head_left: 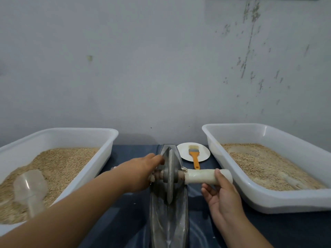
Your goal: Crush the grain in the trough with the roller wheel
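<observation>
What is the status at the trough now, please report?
Left hand on left handle, right hand gripping right handle. Roller wheel standing in trough. Nothing in the way; brush on plate behind.

Left hand: bare; no glove, ring or other covering visible on the parts in view.
Right hand: bare; no glove or ring visible; thumb and fingers uncovered.
Left forearm: bare along its whole visible length, from wrist to lower frame edge; no sleeve, cuff, watch or band in view.
Right forearm: bare from wrist to lower frame edge; no sleeve, cuff, watch or band in view.
Fingernails: short where they can be seen; no polish discernible.
Markings: none discernible on hands or forearms.
Upper arms, torso, clothing: outside the camera's field; cannot be described.
</observation>
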A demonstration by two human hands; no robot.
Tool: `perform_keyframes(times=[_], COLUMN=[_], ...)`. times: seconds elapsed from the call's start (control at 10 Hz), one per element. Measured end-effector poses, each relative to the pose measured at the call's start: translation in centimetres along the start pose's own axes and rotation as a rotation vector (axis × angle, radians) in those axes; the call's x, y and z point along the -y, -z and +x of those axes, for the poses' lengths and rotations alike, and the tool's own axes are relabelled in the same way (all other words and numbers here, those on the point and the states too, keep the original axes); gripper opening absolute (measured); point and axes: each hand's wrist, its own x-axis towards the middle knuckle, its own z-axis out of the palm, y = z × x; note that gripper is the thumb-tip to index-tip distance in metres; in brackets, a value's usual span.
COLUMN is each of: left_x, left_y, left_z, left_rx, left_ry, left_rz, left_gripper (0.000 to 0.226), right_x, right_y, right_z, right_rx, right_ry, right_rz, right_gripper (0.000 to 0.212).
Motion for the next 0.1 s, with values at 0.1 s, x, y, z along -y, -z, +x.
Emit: perform_keyframes(times=[0.1], left_x=[-0.58], left_y=[0.07], left_z=[-0.86], left_rx=[0.013], left_ry=[-0.017], left_rz=[0.162], left_gripper=[0.075], right_x=[0.52], right_y=[-0.30], right_z=[-0.81], right_rx=[-0.019], right_ry=[-0.036], right_rz=[0.021], right_gripper=[0.040])
